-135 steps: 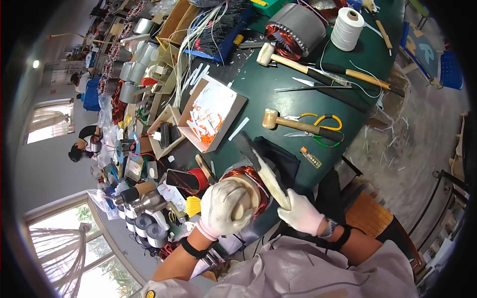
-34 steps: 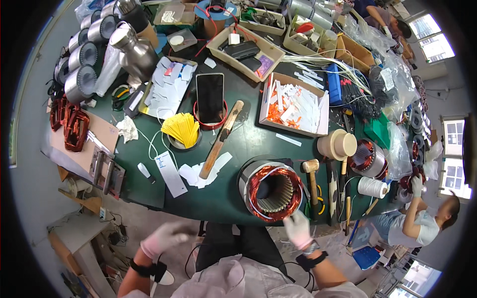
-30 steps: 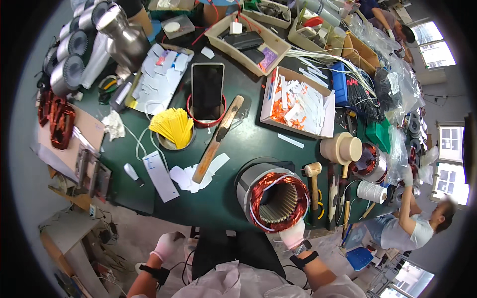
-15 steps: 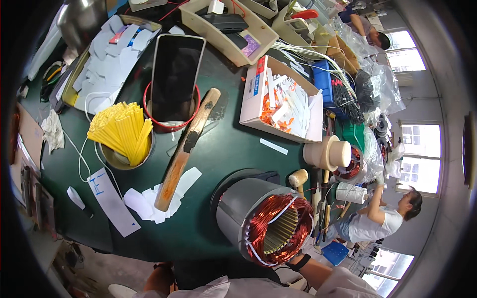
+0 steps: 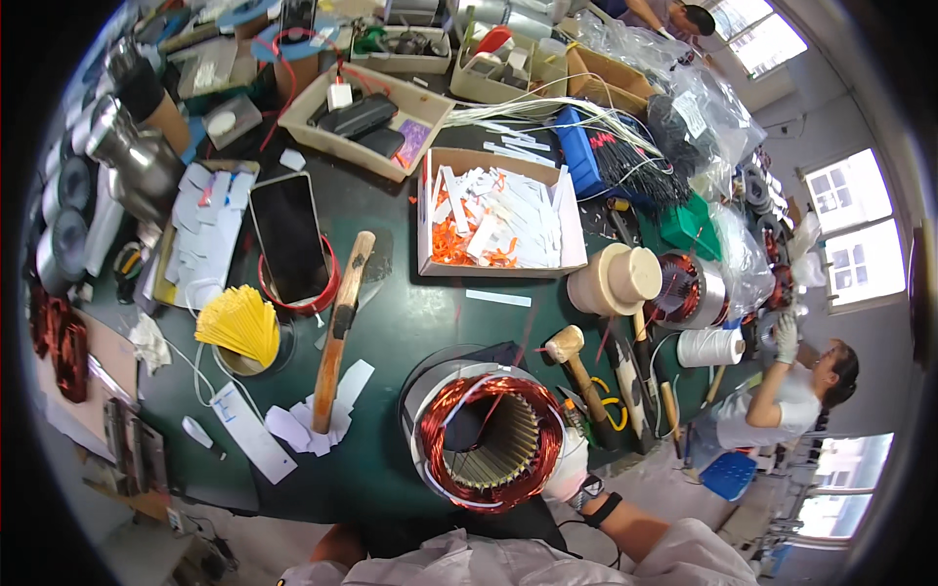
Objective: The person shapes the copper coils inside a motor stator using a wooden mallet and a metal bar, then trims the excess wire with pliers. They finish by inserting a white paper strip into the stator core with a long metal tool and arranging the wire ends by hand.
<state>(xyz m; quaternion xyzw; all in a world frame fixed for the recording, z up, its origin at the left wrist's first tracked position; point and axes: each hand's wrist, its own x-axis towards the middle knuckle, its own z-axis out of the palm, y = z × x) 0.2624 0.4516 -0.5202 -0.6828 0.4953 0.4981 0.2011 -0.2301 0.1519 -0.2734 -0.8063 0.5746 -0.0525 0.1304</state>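
Observation:
A motor stator (image 5: 430, 420) with copper windings (image 5: 442, 471) stands at the table's near edge, its open bore tilted up toward me. My right hand (image 5: 569, 467), in a white glove, is pressed against its right side and appears to grip it; the fingertips are partly hidden. A dark strap and a watch are on that wrist. A thin reddish lead crosses the bore. Of my left arm only a bit of forearm (image 5: 338, 545) shows at the lower edge; that hand is out of sight.
Right of the stator lie a wooden mallet (image 5: 578, 366) and yellow-handled scissors (image 5: 616, 410). A wooden stick (image 5: 342, 327), yellow tubes (image 5: 239, 327) in a pot and a phone (image 5: 288, 234) stand left. Behind is a box of white strips (image 5: 518, 220). A co-worker (image 5: 782, 391) is at right.
The stator's open end has swung from facing right to facing me. My right hand has moved from beneath the windings to the stator's right side. The view has shifted as well.

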